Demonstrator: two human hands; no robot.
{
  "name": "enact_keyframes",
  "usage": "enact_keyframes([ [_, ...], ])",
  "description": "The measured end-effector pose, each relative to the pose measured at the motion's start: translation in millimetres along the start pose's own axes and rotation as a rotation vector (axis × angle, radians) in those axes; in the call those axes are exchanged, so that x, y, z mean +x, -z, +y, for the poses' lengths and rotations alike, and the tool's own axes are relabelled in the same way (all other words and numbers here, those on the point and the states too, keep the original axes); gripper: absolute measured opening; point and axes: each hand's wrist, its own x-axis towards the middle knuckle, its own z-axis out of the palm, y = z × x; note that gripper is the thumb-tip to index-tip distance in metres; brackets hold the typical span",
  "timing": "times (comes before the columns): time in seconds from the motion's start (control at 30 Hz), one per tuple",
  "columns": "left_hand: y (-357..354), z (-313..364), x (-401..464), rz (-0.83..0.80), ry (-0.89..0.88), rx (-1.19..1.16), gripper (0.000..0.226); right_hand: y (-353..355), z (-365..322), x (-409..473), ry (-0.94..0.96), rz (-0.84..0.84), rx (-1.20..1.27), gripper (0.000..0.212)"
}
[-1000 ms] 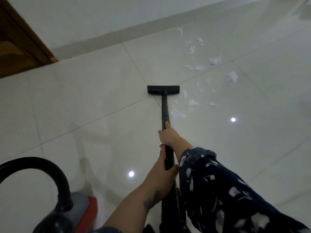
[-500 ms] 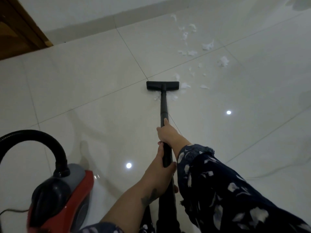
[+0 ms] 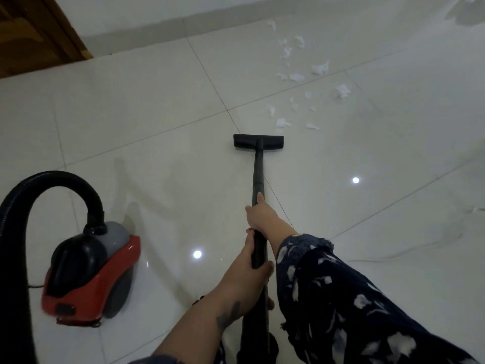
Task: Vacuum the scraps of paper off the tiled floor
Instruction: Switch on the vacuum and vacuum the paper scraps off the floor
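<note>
Both hands grasp the black wand [image 3: 258, 179]: the right hand [image 3: 259, 212] higher up the tube, the left hand [image 3: 248, 271] clenched round it lower down, near the frame's bottom centre. Compared with a second ago, the floor head [image 3: 258, 141] has been drawn back toward the person and now sits at centre frame, just short of the nearest paper scraps [image 3: 282, 122]; the scraps beside the wand are gone. Most scraps still litter the upper right, so another forward stroke seems due. The red canister [image 3: 91, 277] now shows fully at lower left, its hose [image 3: 52, 179] arching above.
</note>
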Motion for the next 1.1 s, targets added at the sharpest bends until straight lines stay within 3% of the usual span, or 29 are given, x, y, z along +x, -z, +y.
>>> enact_keyframes([
  [0.43, -2, -4, 22, -0.039, 0.019, 0.099, 0.081, 9, 19, 15, -0.066, 0.032, 0.127, 0.06],
  [0.8, 18, 36, 68, -0.092, -0.019, 0.083, 0.08, 36, -13, 63, -0.087, 0.038, 0.218, 0.062],
  [0.87, 50, 46, 106, -0.105, -0.002, 0.101, 0.08, 34, -45, 98, -0.103, 0.047, 0.25, 0.061],
  [1.1, 61, 66, 133, -0.102, -0.035, 0.102, 0.08, 47, -67, 124, -0.085, 0.042, 0.196, 0.063],
])
